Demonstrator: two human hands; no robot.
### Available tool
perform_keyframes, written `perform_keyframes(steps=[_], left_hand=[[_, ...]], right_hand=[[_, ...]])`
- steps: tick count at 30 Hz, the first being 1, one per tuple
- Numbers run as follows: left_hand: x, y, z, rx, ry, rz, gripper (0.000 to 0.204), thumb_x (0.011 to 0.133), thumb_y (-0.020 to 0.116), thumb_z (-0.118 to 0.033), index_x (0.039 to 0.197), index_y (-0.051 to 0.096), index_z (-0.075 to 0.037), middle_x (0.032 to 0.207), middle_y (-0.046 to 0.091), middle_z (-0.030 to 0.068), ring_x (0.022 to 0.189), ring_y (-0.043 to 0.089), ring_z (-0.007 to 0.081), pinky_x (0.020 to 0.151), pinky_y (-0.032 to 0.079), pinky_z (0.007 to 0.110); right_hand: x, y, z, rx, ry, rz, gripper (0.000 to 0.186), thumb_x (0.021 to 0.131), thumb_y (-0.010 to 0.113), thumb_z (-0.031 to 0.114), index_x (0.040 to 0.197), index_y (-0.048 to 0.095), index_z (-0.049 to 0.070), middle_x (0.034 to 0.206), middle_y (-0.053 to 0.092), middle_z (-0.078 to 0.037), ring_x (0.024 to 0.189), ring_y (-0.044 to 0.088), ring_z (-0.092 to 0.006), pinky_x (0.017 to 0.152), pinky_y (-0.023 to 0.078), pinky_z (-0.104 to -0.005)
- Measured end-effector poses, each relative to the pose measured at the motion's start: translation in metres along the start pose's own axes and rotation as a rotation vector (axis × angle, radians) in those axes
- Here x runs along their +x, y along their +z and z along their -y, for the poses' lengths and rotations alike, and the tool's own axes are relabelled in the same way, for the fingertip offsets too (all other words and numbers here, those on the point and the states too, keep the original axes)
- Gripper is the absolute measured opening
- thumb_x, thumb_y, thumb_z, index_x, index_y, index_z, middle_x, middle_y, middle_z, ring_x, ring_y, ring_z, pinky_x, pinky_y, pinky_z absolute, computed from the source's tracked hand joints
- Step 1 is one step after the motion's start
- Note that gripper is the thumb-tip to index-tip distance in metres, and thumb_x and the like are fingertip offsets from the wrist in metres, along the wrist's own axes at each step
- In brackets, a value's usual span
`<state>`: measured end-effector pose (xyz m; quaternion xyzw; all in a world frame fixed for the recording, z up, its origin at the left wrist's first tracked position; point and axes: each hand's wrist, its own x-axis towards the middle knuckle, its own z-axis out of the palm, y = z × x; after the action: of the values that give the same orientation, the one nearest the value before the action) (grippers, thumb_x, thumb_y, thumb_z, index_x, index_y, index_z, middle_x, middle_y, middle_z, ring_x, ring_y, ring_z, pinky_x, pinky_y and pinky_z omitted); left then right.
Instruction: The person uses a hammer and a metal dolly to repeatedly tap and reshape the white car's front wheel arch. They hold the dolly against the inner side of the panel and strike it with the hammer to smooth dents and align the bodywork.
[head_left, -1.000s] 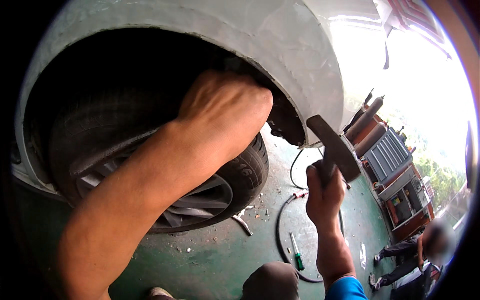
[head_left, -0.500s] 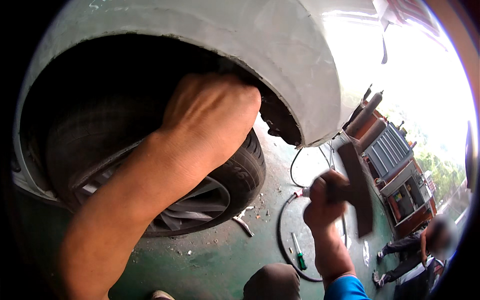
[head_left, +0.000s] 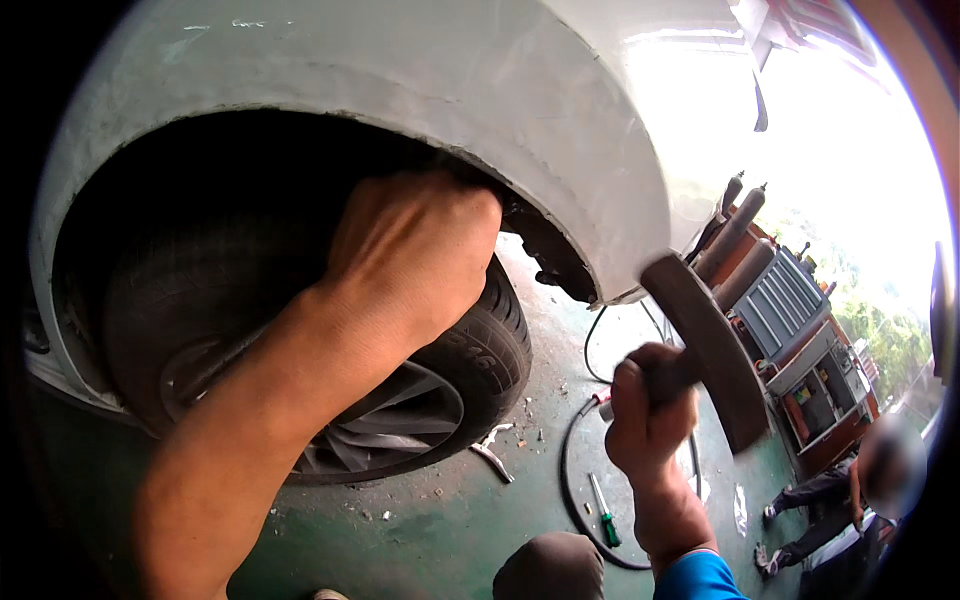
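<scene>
My left hand (head_left: pixel 425 235) reaches up into the dark wheel arch, just under the ragged inner edge of a pale grey car fender (head_left: pixel 400 65). It is curled like a fist, with the fingertips and whatever they grip hidden from view. My forearm crosses in front of the tyre (head_left: pixel 500 345) and its spoked wheel (head_left: pixel 390 430). Out to the right, my right hand (head_left: pixel 645 425) is wrapped around the handle of a hammer (head_left: pixel 708 350). The hammer's long, dark, slightly curved head is raised off the floor, apart from the fender in the picture.
A green-handled screwdriver (head_left: pixel 607 525) and a black hose (head_left: pixel 568 480) lie on the green floor, with debris scattered by the tyre. At the right stand gas cylinders (head_left: pixel 732 235) and a grey drawer cabinet (head_left: pixel 785 300). Another person (head_left: pixel 835 500) is at the lower right.
The hammer head has risen and tilted, its upper end swinging left and its lower end right. Fender and left hand sit slightly lower in the picture; the left hand stays at the arch edge.
</scene>
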<state>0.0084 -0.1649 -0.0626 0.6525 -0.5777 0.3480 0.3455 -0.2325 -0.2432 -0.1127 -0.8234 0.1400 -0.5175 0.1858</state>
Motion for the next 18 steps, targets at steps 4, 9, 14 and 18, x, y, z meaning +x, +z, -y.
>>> perform_keyframes(steps=[4, 9, 14, 18], left_hand=[[0.001, -0.004, 0.003, -0.019, -0.015, -0.018, 0.009, 0.072, 0.061, 0.002, 0.070, 0.070, 0.000, 0.076, 0.068, 0.0239, 0.070, 0.069, 0.0394, 0.066, 0.057, 0.047], [0.003, -0.029, 0.007, 0.019, -0.116, 0.125, 0.016, 0.085, 0.068, -0.013, 0.093, 0.071, 0.002, 0.086, 0.069, 0.0242, 0.081, 0.067, 0.0426, 0.075, 0.054, 0.048], [0.004, -0.030, 0.005, -0.006, -0.130, 0.117, 0.017, 0.085, 0.068, -0.013, 0.094, 0.070, 0.002, 0.086, 0.069, 0.0237, 0.082, 0.066, 0.0432, 0.076, 0.054, 0.048], [0.002, -0.025, 0.006, -0.046, -0.129, 0.103, 0.017, 0.085, 0.068, -0.012, 0.094, 0.070, 0.002, 0.088, 0.069, 0.0235, 0.083, 0.066, 0.0435, 0.076, 0.053, 0.049]], right_hand=[[0.023, 0.006, -0.029, -0.355, -0.115, 0.179, 0.029, 0.086, 0.065, 0.007, 0.114, 0.059, 0.001, 0.072, 0.062, -0.014, 0.065, 0.065, -0.0379, 0.060, 0.051, -0.0418], [0.025, 0.006, 0.000, -0.241, -0.166, 0.136, 0.031, 0.087, 0.062, 0.005, 0.117, 0.058, 0.001, 0.088, 0.067, -0.019, 0.065, 0.065, -0.0392, 0.061, 0.053, -0.0423], [0.030, 0.006, -0.006, -0.218, -0.189, 0.148, 0.030, 0.079, 0.064, -0.001, 0.109, 0.060, 0.001, 0.077, 0.064, -0.017, 0.062, 0.065, -0.0364, 0.059, 0.054, -0.0425], [0.032, 0.008, -0.002, -0.242, -0.224, 0.052, 0.025, 0.084, 0.067, 0.003, 0.107, 0.061, 0.000, 0.077, 0.064, -0.017, 0.063, 0.066, -0.0355, 0.058, 0.053, -0.0418]])
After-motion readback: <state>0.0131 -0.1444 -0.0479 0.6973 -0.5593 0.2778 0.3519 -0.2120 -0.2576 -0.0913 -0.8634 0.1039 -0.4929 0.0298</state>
